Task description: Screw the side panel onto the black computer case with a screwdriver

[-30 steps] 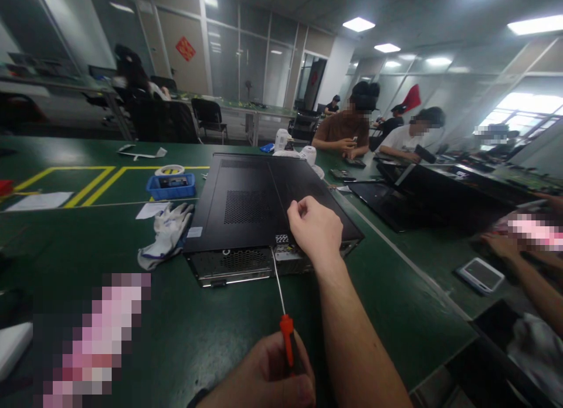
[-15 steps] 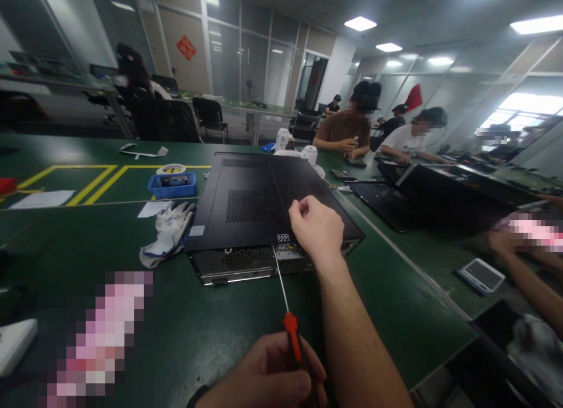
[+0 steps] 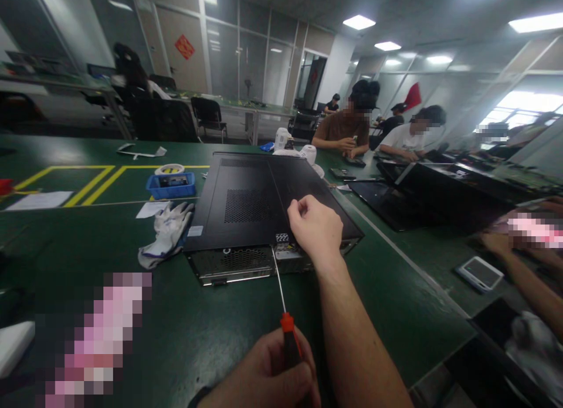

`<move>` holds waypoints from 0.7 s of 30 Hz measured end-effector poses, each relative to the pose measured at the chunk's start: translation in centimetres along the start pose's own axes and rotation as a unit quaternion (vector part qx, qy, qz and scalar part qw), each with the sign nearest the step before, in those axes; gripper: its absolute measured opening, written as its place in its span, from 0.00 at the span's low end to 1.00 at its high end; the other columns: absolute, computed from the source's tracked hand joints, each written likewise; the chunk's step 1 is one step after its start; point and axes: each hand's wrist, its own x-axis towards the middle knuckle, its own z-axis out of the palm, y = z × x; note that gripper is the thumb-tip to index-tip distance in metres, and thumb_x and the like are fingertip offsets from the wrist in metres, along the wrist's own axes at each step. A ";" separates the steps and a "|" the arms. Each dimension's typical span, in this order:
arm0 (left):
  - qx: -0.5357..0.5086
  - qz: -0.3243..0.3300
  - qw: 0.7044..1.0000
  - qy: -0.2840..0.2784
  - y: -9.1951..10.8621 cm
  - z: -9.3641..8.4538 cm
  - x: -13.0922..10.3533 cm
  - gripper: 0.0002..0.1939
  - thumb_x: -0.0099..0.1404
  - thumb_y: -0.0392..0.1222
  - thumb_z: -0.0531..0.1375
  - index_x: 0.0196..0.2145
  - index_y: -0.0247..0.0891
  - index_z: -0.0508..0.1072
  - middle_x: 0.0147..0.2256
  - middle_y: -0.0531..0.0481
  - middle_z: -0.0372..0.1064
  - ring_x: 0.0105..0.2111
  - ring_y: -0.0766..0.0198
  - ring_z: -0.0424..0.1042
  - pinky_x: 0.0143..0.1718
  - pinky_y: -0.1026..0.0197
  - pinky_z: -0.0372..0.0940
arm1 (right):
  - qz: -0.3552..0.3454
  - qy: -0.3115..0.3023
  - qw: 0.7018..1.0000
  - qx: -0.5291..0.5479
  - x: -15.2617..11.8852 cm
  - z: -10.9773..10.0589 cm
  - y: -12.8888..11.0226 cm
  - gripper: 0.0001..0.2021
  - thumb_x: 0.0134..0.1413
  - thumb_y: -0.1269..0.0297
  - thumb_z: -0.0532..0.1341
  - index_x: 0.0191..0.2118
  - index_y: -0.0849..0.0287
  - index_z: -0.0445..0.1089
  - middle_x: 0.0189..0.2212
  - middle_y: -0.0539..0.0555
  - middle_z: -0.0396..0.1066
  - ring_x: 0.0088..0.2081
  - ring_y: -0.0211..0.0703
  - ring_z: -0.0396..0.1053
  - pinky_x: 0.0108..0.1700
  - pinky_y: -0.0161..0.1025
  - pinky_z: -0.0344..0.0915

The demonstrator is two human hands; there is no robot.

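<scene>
A black computer case (image 3: pixel 246 176) lies flat on the green table, its perforated rear side facing me. My left hand (image 3: pixel 268 370) is closed around the red and black handle of a screwdriver (image 3: pixel 280 288). The screwdriver's thin metal shaft points away from me, and its tip meets the rear edge of the case beside a small metal bracket. On the top cover rests my right hand (image 3: pixel 316 229), its fingers curled in. Those fingertips are tucked out of sight, so anything inside them is hidden.
Left of the case are work gloves (image 3: pixel 165 235), a blue bin (image 3: pixel 171 185) holding small parts, a roll of tape (image 3: pixel 169 170) and paper. To the right are a dark flat panel (image 3: pixel 389 206) and a small scale-like device (image 3: pixel 479 274). Other people sit around the table.
The screwdriver's handle has turned in my left hand, and its red stripe now faces another way. Handle and hand sit slightly farther left. My right hand stays on the case.
</scene>
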 end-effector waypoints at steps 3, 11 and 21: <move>-0.037 -0.026 0.999 0.005 0.6 0.5 -0.3 0.21 0.56 0.52 0.71 0.37 0.34 0.73 0.27 0.49 0.73 0.24 0.72 0.67 0.27 0.68 0.54 | 0.002 -0.001 1.000 0.002 0.0 0.0 -0.1 0.15 0.63 0.52 0.55 0.33 0.53 0.74 0.28 0.52 0.74 0.31 0.45 0.70 0.34 0.38 0.56; -0.022 -0.026 0.999 0.001 0.7 0.3 -0.3 0.21 0.53 0.51 0.73 0.37 0.34 0.73 0.29 0.49 0.74 0.23 0.74 0.66 0.27 0.68 0.55 | -0.009 0.006 1.000 0.003 0.1 0.1 0.0 0.15 0.63 0.52 0.54 0.33 0.53 0.74 0.27 0.51 0.74 0.31 0.44 0.70 0.34 0.38 0.55; 0.032 0.026 0.999 0.014 -0.4 -0.4 0.0 0.21 0.57 0.52 0.70 0.33 0.38 0.64 0.24 0.54 0.71 0.17 0.76 0.60 0.23 0.69 0.54 | -0.003 0.002 1.000 -0.001 0.0 0.0 0.0 0.15 0.63 0.53 0.54 0.33 0.53 0.74 0.28 0.51 0.74 0.31 0.44 0.70 0.34 0.38 0.56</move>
